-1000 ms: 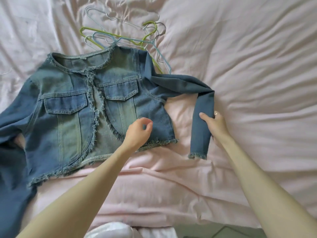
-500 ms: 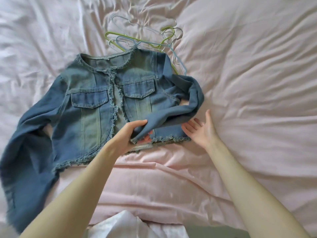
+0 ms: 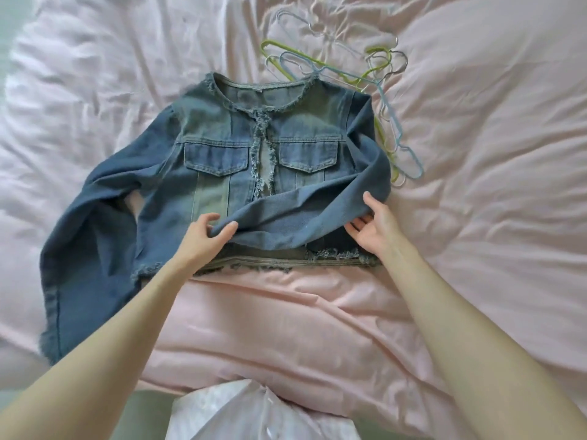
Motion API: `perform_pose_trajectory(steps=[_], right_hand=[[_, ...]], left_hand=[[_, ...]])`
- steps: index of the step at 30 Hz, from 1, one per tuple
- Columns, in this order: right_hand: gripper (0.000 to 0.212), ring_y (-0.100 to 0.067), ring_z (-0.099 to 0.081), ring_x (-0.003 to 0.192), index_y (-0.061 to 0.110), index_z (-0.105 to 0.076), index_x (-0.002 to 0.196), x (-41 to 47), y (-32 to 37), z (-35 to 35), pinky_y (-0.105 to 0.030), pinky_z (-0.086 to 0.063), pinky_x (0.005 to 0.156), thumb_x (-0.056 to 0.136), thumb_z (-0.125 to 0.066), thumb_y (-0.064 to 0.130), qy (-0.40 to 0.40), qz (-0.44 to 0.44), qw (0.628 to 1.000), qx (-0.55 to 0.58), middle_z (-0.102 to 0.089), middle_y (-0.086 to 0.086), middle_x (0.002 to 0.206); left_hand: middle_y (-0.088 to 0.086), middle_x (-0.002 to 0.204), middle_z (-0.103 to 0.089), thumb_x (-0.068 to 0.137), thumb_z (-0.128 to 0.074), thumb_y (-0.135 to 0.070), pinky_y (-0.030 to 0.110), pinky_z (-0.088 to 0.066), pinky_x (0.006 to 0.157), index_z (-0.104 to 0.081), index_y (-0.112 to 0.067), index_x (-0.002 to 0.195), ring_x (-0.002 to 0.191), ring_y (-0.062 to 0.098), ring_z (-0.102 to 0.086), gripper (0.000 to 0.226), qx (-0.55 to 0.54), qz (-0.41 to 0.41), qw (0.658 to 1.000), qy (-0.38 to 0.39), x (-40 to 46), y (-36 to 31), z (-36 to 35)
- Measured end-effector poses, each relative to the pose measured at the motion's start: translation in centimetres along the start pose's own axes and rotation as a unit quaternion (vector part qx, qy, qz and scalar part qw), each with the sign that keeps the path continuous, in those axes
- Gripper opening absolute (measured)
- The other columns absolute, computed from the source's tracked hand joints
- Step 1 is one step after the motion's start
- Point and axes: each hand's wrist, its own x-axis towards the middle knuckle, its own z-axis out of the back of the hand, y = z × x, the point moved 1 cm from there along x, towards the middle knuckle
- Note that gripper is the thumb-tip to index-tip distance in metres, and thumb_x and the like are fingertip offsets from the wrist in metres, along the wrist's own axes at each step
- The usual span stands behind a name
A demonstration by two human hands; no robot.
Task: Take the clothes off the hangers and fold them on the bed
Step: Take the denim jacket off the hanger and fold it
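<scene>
A short blue denim jacket point(image 3: 222, 147) with frayed edges lies front-up on the pink bed point(image 3: 476, 185). Its right sleeve point(image 3: 305, 217) is folded across the lower front. My left hand point(image 3: 203, 236) pinches the cuff end of that sleeve near the jacket's middle. My right hand point(image 3: 374, 227) holds the sleeve's fold at the jacket's right side, thumb on top and fingers under the cloth. The other sleeve point(image 3: 85, 258) trails down to the left. Several bare wire hangers point(image 3: 359, 77), green, blue and white, lie in a pile behind the jacket's right shoulder.
Rumpled pink bedding spreads on all sides. A white garment point(image 3: 254, 414) shows at the bottom edge, between my arms, at the bed's near side.
The right sleeve went from lying out to the right to being folded across the jacket front. My left hand took the cuff and drew it leftward; my right hand moved onto the fold.
</scene>
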Motion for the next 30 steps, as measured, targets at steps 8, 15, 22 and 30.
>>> perform_pose_trajectory(steps=[8,15,22,30], right_hand=[[0.007,-0.02,-0.06,0.084,0.011,-0.055,0.095,0.4,0.9,-0.6,-0.034,-0.052,0.084,0.097,-0.05,0.014,-0.02,0.028,0.999,0.04,-0.063,-0.007,0.091],[0.013,-0.016,-0.058,0.087,0.012,-0.058,0.088,-1.9,0.2,-1.2,-0.026,-0.049,0.073,0.094,-0.054,0.023,0.03,0.022,0.99,0.135,-0.06,-0.002,0.088],[0.037,-0.024,-0.042,0.132,0.008,-0.05,0.127,-0.4,-2.3,-1.3,-0.035,-0.038,0.102,0.098,-0.048,0.03,0.012,-0.034,0.999,0.02,-0.053,-0.008,0.134],[0.026,-0.018,-0.049,0.12,0.015,-0.054,0.095,2.1,-0.4,-1.8,-0.036,-0.035,0.105,0.094,-0.051,0.041,0.006,-0.016,1.0,0.01,-0.057,-0.003,0.101]], left_hand=[[0.008,0.079,-0.058,0.094,-0.05,-0.019,0.033,-0.035,0.067,-0.053,-0.016,0.08,0.081,0.03,-0.055,0.015,0.128,-0.089,0.984,-0.086,0.6,-1.1,0.3],[-0.006,0.073,-0.053,0.082,-0.053,-0.028,0.029,-0.031,0.057,-0.057,-0.026,0.071,0.074,0.016,-0.046,0.011,-0.47,0.086,0.852,-0.217,-0.4,-1.8,5.5],[0.017,0.114,-0.061,0.083,-0.046,-0.027,0.041,-0.048,0.085,-0.062,-0.004,0.108,0.102,0.036,-0.058,0.037,-0.299,0.288,0.856,-0.307,-1.0,4.5,5.2],[0.012,0.128,-0.056,0.09,-0.04,-0.016,0.034,-0.037,0.096,-0.056,-0.015,0.126,0.118,0.033,-0.048,0.04,-0.183,0.233,0.9,-0.32,-1.0,4.8,5.3]])
